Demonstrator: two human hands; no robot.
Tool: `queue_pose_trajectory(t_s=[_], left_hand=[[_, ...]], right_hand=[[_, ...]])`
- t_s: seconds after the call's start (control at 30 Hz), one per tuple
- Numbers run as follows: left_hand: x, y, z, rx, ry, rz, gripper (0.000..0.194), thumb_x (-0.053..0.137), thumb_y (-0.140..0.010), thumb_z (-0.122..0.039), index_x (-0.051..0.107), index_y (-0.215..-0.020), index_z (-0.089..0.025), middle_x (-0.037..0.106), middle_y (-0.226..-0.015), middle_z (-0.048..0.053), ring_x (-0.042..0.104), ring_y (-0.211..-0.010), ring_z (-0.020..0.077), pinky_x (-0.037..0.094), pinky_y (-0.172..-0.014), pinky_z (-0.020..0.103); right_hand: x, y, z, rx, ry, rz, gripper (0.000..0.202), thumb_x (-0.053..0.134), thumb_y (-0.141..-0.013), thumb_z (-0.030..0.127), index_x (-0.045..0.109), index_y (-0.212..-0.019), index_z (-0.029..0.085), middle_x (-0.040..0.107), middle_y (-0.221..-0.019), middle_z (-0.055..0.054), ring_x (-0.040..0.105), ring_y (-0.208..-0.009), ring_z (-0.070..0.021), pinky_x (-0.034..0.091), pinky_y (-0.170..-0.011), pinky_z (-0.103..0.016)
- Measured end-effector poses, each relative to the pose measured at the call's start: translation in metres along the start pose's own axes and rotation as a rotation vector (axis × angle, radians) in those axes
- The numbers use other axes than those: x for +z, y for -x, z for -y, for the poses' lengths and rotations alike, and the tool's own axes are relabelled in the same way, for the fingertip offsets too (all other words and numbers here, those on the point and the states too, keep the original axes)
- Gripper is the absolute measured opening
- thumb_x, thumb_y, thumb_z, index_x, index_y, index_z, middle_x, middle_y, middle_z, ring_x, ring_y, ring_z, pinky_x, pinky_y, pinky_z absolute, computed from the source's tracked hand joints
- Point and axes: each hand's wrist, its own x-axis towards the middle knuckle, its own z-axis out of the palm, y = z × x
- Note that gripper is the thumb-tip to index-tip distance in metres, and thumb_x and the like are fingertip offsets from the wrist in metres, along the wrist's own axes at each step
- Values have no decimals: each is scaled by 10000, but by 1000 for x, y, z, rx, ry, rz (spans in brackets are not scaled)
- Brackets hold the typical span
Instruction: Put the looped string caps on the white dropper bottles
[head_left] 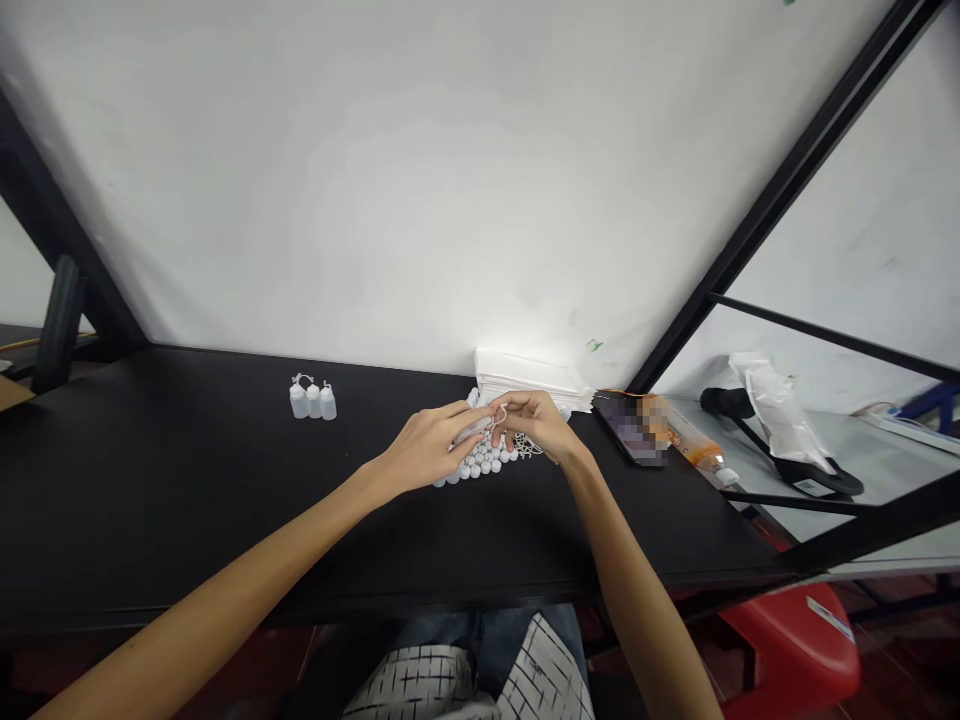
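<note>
Between left hand (pixel 426 446) and right hand (pixel 541 420): bottle (pixel 472 430), long axis apparently pointing rightward; left grips bottle, right pinches loop (pixel 502 409).

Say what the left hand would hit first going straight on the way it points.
Likely the right hand, directly ahead of the left hand and its small white bottle; the white loop by the right hand's fingers might be touched just before. Depth is unclear from this one view.

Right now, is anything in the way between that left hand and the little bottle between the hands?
Nothing visible: the left hand holds the little bottle, with the right hand close beside it.
</note>
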Motion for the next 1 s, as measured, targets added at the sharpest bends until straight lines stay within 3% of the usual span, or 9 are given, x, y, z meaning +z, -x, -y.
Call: queue_pose_trajectory(t_s=[0.2, 0.47, 0.63, 1.0], left_hand=[[-7, -4, -3, -96, 60, -32, 347, 554, -900, -244, 564, -1246, -233, 700, -970, 8, 578, -639, 119, 447, -629, 241], [-11, -5, -3, -181, 83, -2, 246, 561, -887, -283, 565, -1129, -238, 710, -955, -8, 626, -697, 147, 455, -669, 256], [-11, -6, -1, -202, 123, 7, 302, 564, -883, -333, 538, -1174, -258, 708, -1021, -14, 644, -712, 148, 463, -671, 250], [-9, -4, 0, -148, 129, 7, 271, 528, -908, -305, 582, -1167, -246, 717, -950, -12, 576, -600, 120, 442, -632, 237]], right_hand=[[1, 0, -1, -48, -43, -27, 204, 729, -784, 326, 767, -892, 157, 703, -783, -63, 680, -668, -183, 532, -482, -259], [4, 1, -2, -52, -39, -36, 211, 745, -779, 313, 775, -953, 198, 713, -945, -72, 645, -653, -148, 545, -470, -252], [5, 1, -1, -41, -18, -40, 238, 754, -765, 331, 772, -958, 193, 703, -882, -62, 644, -634, -150, 545, -472, -259], [8, 1, 1, -23, 58, -20, 299, 792, -710, 325, 769, -955, 157, 691, -707, -38, 651, -605, -157, 536, -498, -263]])
